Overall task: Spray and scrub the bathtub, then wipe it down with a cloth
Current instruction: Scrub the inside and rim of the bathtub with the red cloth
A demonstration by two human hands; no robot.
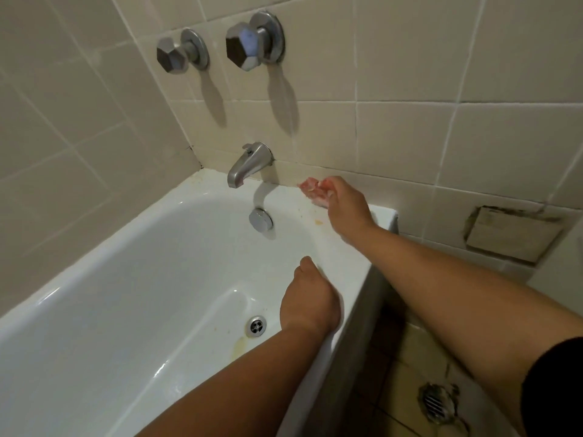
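Your R hand (pixel 344 205) clamps pink scrub pad (pixel 311 190) on tub (pixel 142 279) ledge, 3 o'clock of spout (pixel 244 168), probably for grime at wall joint. L hand (pixel 310 298) props you on near rim, 2 o'clock of drain (pixel 256 326); fingers hidden, can't tell.

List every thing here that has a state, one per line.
right hand, grips the pink scrubber.
pink scrubber, held at the tub's end ledge by the wall.
left hand, rests on the near rim, fingers hidden.
bathtub, orange stains by drain and ledge.
spout, no water running.
drain, unplugged.
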